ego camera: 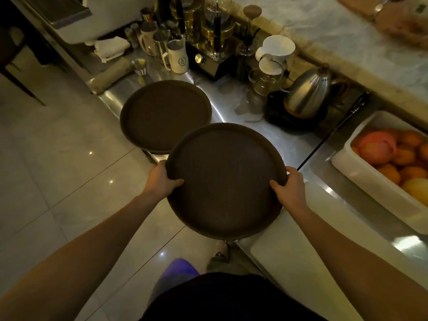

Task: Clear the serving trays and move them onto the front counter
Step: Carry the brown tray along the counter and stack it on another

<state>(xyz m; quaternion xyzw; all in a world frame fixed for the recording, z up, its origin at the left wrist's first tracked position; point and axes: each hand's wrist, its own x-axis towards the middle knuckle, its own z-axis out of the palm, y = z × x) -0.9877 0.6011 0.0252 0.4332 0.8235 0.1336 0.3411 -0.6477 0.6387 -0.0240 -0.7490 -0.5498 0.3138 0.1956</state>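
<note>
A round dark brown tray [225, 179] is gripped at both sides: the left hand [161, 179] is curled around its left rim, thumb laid over the top edge and fingers tucked beneath, while the right hand [289, 187] is clamped on the right rim the same way, thumb on top. The tray is held roughly level, face up and bare, partly above the steel worktop [273, 140] and partly out over the tiled floor [69, 158]; being circular, no long axis can be told. A second matching tray [165, 115] is seen lying flat on the worktop just beyond, its near edge overlapped by the held one and its left part overhanging the counter's edge. Behind it, a cream pitcher [177, 57] bearing a small round emblem is noted, though its writing cannot be read. A steel kettle [309, 92] is set on a dark base to the right, near a white pour-over dripper [276, 50]. A white tub of oranges [393, 158] is placed at far right, below the marble front counter [347, 35].
</note>
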